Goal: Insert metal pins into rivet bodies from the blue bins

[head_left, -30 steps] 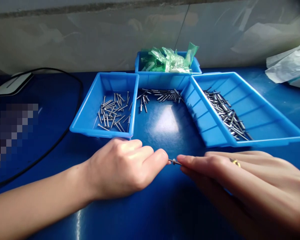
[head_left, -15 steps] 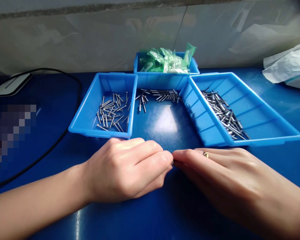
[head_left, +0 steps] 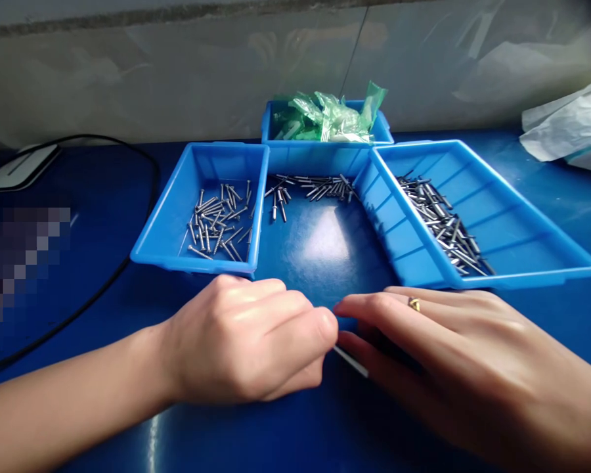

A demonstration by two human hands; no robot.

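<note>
My left hand is closed, its thumb and fingers pressed together in front of the blue bins. From its fingertips sticks a thin pale strip, slanting down to the right; its kind is unclear and the rest is hidden in the fist. My right hand, with a gold ring, is close beside the left fingertips. Its thumb and forefinger are parted, and nothing shows gripped between them. Silver screws fill part of the left bin. Pop rivets lie in the right bin.
Loose pop rivets lie on the blue table between the bins. Behind stands a bin of green plastic bags. A black cable and white device are left, white plastic right.
My right thumb and forefinger have parted and drawn slightly away from the left fingertips. The pale strip now shows between the hands. My left hand stays closed in nearly the same place.
</note>
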